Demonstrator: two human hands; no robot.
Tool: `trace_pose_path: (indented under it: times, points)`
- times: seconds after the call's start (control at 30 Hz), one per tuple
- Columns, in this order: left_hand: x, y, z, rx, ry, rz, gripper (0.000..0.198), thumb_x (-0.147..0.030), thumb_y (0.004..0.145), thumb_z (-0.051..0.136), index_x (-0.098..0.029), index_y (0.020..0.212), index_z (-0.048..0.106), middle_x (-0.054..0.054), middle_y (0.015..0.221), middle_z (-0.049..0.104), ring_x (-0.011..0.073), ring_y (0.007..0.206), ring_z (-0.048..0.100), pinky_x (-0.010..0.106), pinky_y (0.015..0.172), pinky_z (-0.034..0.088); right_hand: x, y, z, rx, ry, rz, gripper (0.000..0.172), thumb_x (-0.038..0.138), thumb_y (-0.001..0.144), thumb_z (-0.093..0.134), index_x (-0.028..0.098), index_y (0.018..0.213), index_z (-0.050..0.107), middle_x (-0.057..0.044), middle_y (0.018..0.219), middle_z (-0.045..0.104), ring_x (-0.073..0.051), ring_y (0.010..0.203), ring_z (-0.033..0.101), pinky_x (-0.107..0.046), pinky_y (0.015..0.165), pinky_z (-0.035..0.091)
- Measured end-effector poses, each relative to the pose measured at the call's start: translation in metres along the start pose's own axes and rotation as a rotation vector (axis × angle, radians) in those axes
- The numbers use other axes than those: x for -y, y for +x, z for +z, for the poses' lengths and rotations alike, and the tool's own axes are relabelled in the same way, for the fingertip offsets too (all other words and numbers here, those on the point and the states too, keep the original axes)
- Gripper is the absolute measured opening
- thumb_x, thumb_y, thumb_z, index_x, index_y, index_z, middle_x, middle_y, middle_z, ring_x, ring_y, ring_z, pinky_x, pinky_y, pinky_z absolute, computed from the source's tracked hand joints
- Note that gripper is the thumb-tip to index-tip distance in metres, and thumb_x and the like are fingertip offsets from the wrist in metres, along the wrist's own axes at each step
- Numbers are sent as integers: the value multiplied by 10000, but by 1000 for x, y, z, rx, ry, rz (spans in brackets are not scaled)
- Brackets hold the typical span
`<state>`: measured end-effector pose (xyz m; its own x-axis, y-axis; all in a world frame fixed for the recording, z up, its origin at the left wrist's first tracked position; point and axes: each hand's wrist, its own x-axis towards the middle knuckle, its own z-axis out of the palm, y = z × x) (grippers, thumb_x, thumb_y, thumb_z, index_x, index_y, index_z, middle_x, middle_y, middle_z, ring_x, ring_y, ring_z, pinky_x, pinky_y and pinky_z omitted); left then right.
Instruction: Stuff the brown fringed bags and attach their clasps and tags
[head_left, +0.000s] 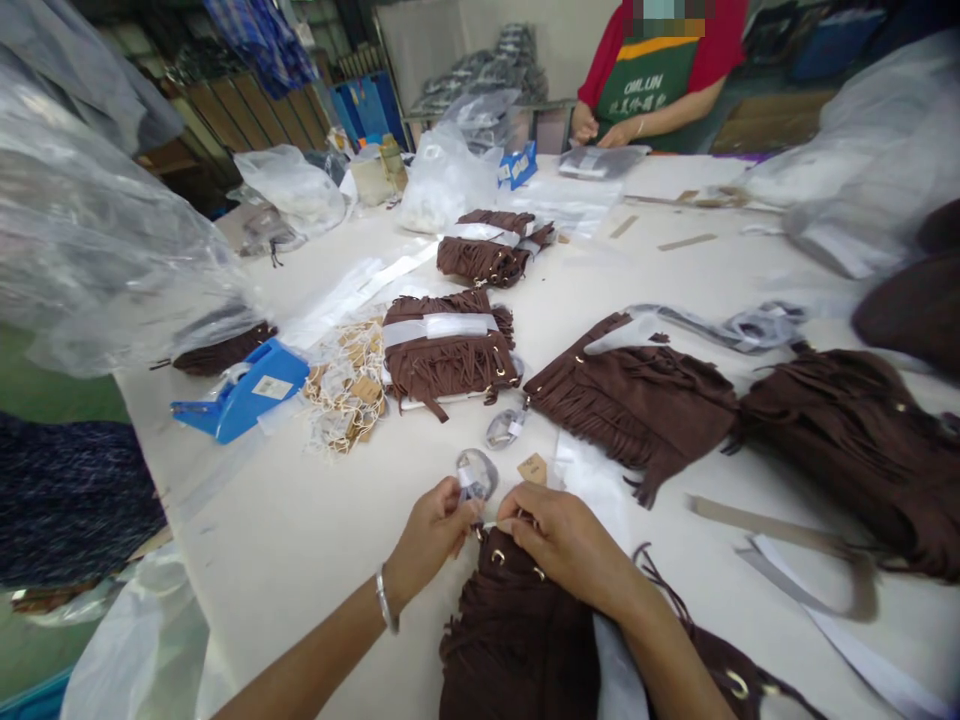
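A dark brown fringed bag (517,630) with gold eyelets lies in front of me, its top edge under my fingers. My left hand (431,530), a silver bangle on its wrist, pinches at the bag's corner, against a small plastic-wrapped bundle (476,475). Over the same edge, my right hand (566,535) is closed, thumb against fingers; a short piece of white string (489,524) shows between the two hands. What exactly the right fingertips grip is hidden. Just beyond them lies a small brown paper tag (532,468).
Left of the middle are a blue tape dispenser (259,388) and a heap of strung tags (349,385). Further fringed bags (450,350) lie ahead and to the right. Clear plastic (112,200) hangs at the left. A co-worker (660,90) in a green apron stands across the table (300,560).
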<state>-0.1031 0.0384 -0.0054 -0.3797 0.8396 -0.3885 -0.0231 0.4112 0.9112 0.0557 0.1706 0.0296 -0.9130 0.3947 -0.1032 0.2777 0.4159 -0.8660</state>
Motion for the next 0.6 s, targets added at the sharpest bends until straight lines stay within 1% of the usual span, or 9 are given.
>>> trace_pose_path:
  times: [0.07, 0.17, 0.37, 0.6]
  points:
    - [4, -6, 4, -75, -80, -15, 357, -495, 865, 560, -167, 999, 516, -81, 605, 460, 42, 398, 322, 178, 390, 254, 0, 1, 2, 2, -22, -9, 125, 131, 861, 521, 212, 835, 612, 26, 799, 622, -136, 783, 569, -239, 708, 369]
    - [5, -11, 9, -129, -141, -7, 347, -477, 868, 576, -169, 1014, 513, -82, 610, 453, 33, 405, 305, 170, 387, 230, -1, 2, 3, 18, -24, -39, 143, 111, 857, 510, 213, 843, 610, 25, 804, 615, -132, 781, 561, -240, 717, 370]
    - [2, -12, 11, -156, -201, 1, 351, -459, 864, 600, -164, 1040, 528, -75, 642, 446, 29, 434, 289, 168, 397, 229, -5, 3, 4, 34, -8, -47, 131, 114, 858, 517, 210, 844, 604, 24, 804, 614, -129, 778, 558, -235, 717, 370]
    - [7, -14, 11, -169, -214, 4, 341, -459, 867, 600, -170, 1034, 532, -80, 624, 398, 37, 452, 278, 170, 404, 227, -2, 4, 3, 50, -26, -37, 128, 124, 861, 510, 212, 832, 598, 25, 794, 614, -126, 755, 555, -231, 701, 362]
